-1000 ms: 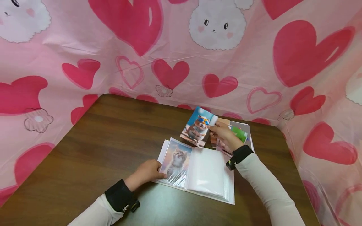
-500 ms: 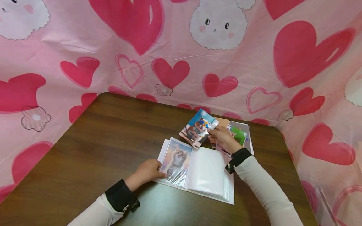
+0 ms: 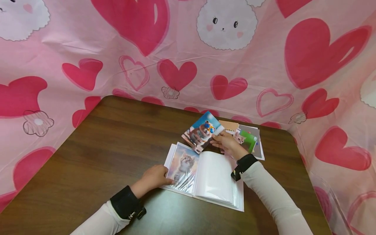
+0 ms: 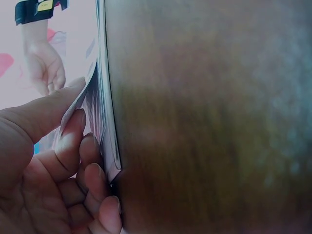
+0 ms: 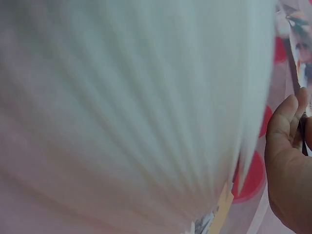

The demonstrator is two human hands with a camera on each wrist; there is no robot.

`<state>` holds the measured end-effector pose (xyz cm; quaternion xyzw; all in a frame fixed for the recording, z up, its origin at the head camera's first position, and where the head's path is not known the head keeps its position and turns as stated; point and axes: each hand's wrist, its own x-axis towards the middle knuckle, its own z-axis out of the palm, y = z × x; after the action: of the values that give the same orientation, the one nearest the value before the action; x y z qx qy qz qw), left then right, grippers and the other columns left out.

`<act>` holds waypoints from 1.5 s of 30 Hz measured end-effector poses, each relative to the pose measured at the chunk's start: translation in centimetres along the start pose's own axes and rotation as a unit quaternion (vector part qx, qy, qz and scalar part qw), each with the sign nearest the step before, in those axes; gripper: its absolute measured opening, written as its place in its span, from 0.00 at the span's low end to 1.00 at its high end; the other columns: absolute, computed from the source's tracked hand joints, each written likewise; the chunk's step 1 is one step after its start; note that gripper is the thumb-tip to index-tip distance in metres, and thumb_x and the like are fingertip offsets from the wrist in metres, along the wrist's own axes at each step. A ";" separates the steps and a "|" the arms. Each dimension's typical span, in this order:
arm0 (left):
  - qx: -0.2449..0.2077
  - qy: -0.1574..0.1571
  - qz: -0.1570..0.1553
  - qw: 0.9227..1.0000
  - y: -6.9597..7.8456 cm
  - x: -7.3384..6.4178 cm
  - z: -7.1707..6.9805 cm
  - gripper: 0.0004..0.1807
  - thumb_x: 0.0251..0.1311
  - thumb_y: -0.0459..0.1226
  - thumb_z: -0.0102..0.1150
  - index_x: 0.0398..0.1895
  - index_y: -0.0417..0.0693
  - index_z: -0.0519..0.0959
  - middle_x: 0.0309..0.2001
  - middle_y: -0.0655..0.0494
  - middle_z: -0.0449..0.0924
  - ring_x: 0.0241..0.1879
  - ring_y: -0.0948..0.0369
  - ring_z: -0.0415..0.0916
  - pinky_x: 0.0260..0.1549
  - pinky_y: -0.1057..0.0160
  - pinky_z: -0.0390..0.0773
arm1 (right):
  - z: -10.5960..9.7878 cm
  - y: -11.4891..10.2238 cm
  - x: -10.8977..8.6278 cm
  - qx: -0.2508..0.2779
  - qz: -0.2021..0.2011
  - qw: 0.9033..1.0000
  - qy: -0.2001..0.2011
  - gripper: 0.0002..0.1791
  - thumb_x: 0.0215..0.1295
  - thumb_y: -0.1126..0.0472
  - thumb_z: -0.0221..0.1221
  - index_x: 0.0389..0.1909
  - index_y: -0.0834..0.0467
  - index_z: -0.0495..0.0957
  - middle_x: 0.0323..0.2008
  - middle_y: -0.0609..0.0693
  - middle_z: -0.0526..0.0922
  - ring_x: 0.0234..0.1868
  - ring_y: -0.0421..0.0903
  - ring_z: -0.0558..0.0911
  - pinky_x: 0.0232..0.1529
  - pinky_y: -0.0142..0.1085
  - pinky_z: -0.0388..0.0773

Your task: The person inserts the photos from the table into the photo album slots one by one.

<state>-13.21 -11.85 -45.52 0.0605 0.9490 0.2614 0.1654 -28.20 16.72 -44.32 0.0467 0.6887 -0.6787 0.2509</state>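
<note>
A white photo album (image 3: 215, 178) lies spread on the table, with a kitten photo (image 3: 185, 163) in its left sleeve and a blank sleeve on the right. My left hand (image 3: 154, 178) is at the album's left edge. In the left wrist view its thumb and index finger pinch a page (image 4: 73, 105), the other fingers curled beside the page edges. Above the album, my right hand (image 3: 229, 143) pinches a photo of a furry animal in sunglasses (image 3: 201, 132) by its right side. The right wrist view is mostly filled by pale album pages (image 5: 136, 107), with the right hand at the edge.
Behind the right hand, several more prints lie in a loose pile (image 3: 249, 138), partly covered by that hand. The brown wooden table (image 3: 117, 147) ends at a pink heart-patterned cloth (image 3: 188, 39) at the back and sides.
My right hand has shifted a little left, and the animal photo has turned clockwise and leftward with it. More of the pile shows behind the hand. The left hand stays in place.
</note>
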 end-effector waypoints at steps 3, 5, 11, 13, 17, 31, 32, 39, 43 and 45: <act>0.007 -0.002 -0.003 1.000 0.1 0.0 0.0 0.20 0.45 0.48 0.72 0.16 0.47 0.73 0.17 0.59 0.64 0.20 0.62 0.61 0.19 0.65 0.57 | 0.0 0.1 0.2 0.016 0.002 1.000 -0.006 0.13 0.73 0.63 0.46 0.54 0.62 0.65 0.37 0.47 0.79 0.36 0.38 0.83 0.51 0.37 0.76; 0.011 -0.004 -0.005 1.000 0.1 0.1 0.0 0.20 0.45 0.49 0.72 0.17 0.47 0.73 0.17 0.59 0.64 0.20 0.61 0.61 0.20 0.65 0.58 | 0.1 0.1 0.3 0.027 0.007 1.000 -0.007 0.17 0.73 0.63 0.46 0.59 0.64 0.63 0.40 0.47 0.79 0.38 0.38 0.83 0.57 0.41 0.72; 0.013 -0.007 -0.008 1.000 0.1 0.1 0.3 0.20 0.45 0.49 0.72 0.19 0.46 0.74 0.18 0.58 0.65 0.20 0.60 0.62 0.20 0.64 0.58 | 0.5 0.2 0.8 0.051 0.001 0.999 -0.015 0.26 0.72 0.65 0.47 0.68 0.67 0.55 0.51 0.54 0.76 0.39 0.40 0.83 0.60 0.45 0.68; 0.012 -0.006 -0.005 1.000 0.1 0.2 0.3 0.20 0.45 0.49 0.72 0.19 0.46 0.74 0.18 0.58 0.64 0.20 0.60 0.61 0.20 0.64 0.57 | 0.7 0.2 0.9 0.055 -0.007 0.998 -0.020 0.27 0.72 0.66 0.46 0.69 0.69 0.53 0.54 0.58 0.73 0.39 0.41 0.83 0.58 0.45 0.69; 0.010 -0.008 0.001 1.000 0.1 0.1 0.2 0.20 0.45 0.49 0.72 0.20 0.46 0.74 0.18 0.58 0.66 0.21 0.60 0.62 0.20 0.64 0.59 | 0.7 0.1 0.8 0.042 -0.001 0.999 -0.012 0.26 0.72 0.65 0.47 0.68 0.68 0.56 0.52 0.56 0.75 0.40 0.40 0.83 0.59 0.44 0.69; 0.127 0.014 0.201 0.971 2.5 0.1 1.4 0.40 0.47 0.49 0.71 0.64 0.45 0.69 0.60 0.40 0.69 0.59 0.46 0.67 0.49 0.47 0.73 | 0.1 -0.3 0.4 0.014 0.018 1.000 0.013 0.18 0.73 0.61 0.47 0.60 0.64 0.63 0.37 0.45 0.81 0.38 0.37 0.82 0.64 0.44 0.64; 0.136 -0.001 0.202 0.970 2.8 0.2 1.6 0.41 0.48 0.50 0.70 0.65 0.47 0.68 0.63 0.40 0.66 0.63 0.46 0.64 0.53 0.47 0.71 | 0.2 -0.2 0.4 0.012 0.025 1.000 0.012 0.16 0.73 0.60 0.47 0.57 0.62 0.64 0.35 0.45 0.82 0.38 0.37 0.83 0.66 0.43 0.60; 0.164 -0.042 0.169 0.971 3.9 0.2 2.2 0.42 0.46 0.51 0.71 0.67 0.54 0.68 0.70 0.40 0.57 0.69 0.42 0.54 0.56 0.43 0.66 | 1.3 0.1 0.5 0.038 0.008 0.999 -0.015 0.24 0.73 0.64 0.46 0.67 0.67 0.57 0.47 0.52 0.79 0.40 0.41 0.83 0.59 0.44 0.69; 0.169 -0.057 0.172 0.969 3.9 0.4 2.0 0.41 0.47 0.48 0.70 0.67 0.56 0.67 0.71 0.42 0.56 0.69 0.44 0.53 0.56 0.44 0.66 | 1.1 -0.1 0.8 0.071 0.006 0.997 -0.004 0.24 0.72 0.66 0.46 0.67 0.66 0.57 0.45 0.51 0.77 0.37 0.40 0.84 0.51 0.38 0.76; 0.178 -0.051 0.175 0.967 3.9 0.5 2.0 0.40 0.47 0.48 0.70 0.67 0.57 0.67 0.71 0.43 0.57 0.69 0.45 0.54 0.56 0.45 0.67 | 1.0 -0.2 0.9 0.071 0.003 0.997 -0.002 0.24 0.72 0.66 0.46 0.66 0.66 0.57 0.44 0.50 0.76 0.37 0.40 0.84 0.49 0.37 0.77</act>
<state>-12.90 -7.50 -45.25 0.2677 0.9451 0.1094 0.1519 -28.79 15.49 -44.43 0.0651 0.6382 -0.7251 0.2503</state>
